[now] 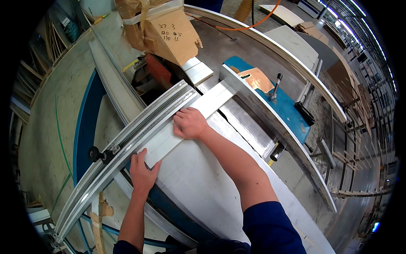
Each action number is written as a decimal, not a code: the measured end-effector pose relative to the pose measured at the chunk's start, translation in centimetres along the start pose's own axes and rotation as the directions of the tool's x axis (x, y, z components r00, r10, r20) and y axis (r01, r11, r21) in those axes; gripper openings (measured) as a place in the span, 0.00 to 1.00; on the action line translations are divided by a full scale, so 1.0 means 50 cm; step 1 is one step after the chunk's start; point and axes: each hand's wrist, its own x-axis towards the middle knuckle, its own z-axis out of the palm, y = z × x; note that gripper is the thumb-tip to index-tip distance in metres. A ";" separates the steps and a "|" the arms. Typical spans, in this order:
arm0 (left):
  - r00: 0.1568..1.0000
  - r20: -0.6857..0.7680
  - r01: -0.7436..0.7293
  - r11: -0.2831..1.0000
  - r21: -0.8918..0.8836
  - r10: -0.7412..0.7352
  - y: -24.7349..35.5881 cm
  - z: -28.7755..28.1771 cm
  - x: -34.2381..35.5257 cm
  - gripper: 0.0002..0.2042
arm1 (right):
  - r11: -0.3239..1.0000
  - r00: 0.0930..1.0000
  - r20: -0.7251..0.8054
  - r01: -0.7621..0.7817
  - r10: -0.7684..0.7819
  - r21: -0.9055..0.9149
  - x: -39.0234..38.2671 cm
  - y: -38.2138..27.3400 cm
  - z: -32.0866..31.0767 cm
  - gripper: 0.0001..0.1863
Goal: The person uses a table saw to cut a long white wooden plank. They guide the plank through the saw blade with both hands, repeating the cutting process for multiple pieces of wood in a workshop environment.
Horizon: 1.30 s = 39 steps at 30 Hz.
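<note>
A long white board [165, 146] lies flat on the pale saw table [203, 165], along the silver aluminium fence [141, 137]. A fine line runs down its length; I cannot tell if it is one piece or two side by side. My left hand [143, 174] grips the board's near end, thumb at one corner and fingers at the fence side. Farther along, my right hand [192, 123] presses on the board with curled fingers next to the fence. The board's far end meets a grey upright guide rail [270, 108].
Beyond the fence stands a marked cardboard piece [171, 36], with short white offcuts [197, 71] beside it. A blue machine block [292, 112] with a black-knobbed lever [277, 84] sits behind the guide rail. A black clamp knob [95, 154] sticks out from the fence.
</note>
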 end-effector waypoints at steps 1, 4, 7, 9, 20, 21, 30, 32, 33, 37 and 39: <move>1.000 0.010 0.000 1.000 0.008 0.000 0.002 -0.001 -0.001 0.34 | 1.000 1.000 0.013 -0.010 0.010 0.004 0.000 0.002 -0.002 0.10; 0.983 0.166 0.070 0.995 0.068 -0.080 0.022 -0.040 0.016 0.32 | 0.999 0.999 0.033 -0.031 0.030 0.015 -0.003 0.007 -0.006 0.11; 1.000 -0.010 0.023 0.999 0.037 -0.022 0.041 -0.077 0.098 0.29 | 0.999 0.999 0.032 -0.038 0.037 0.027 -0.003 0.010 -0.002 0.10; 0.962 -0.229 -0.120 0.982 0.143 0.151 0.042 -0.073 0.187 0.26 | 0.998 0.997 0.048 -0.055 0.053 0.033 0.001 0.005 -0.008 0.10; 0.998 0.042 0.024 0.938 0.345 -0.041 0.048 0.003 0.291 0.32 | 0.998 0.998 0.007 -0.055 0.054 0.024 0.011 0.010 0.009 0.10; 0.999 0.034 0.028 0.940 0.340 -0.042 0.043 0.003 0.294 0.32 | 0.997 0.997 0.036 -0.067 0.066 0.028 0.014 0.010 0.010 0.10; 0.997 0.002 0.071 0.942 0.329 -0.076 0.022 -0.008 0.342 0.34 | 0.997 0.998 0.019 -0.066 0.066 0.027 0.057 0.031 0.041 0.10; 0.997 -0.004 0.073 0.945 0.319 -0.076 0.016 -0.007 0.354 0.33 | 0.998 0.998 0.023 -0.060 0.059 0.023 0.069 0.037 0.049 0.10; 0.996 -0.003 0.080 0.947 0.310 -0.084 0.016 -0.012 0.362 0.33 | 0.998 0.998 0.026 -0.056 0.056 0.020 0.075 0.041 0.053 0.10; 0.998 -0.039 0.065 0.950 0.305 -0.056 -0.012 -0.008 0.389 0.32 | 0.998 0.999 0.019 -0.046 0.046 0.039 0.102 0.056 0.078 0.10; 0.998 -0.033 0.064 0.942 0.330 -0.056 -0.024 -0.004 0.404 0.32 | 0.998 0.999 0.015 -0.040 0.039 0.041 0.113 0.066 0.092 0.10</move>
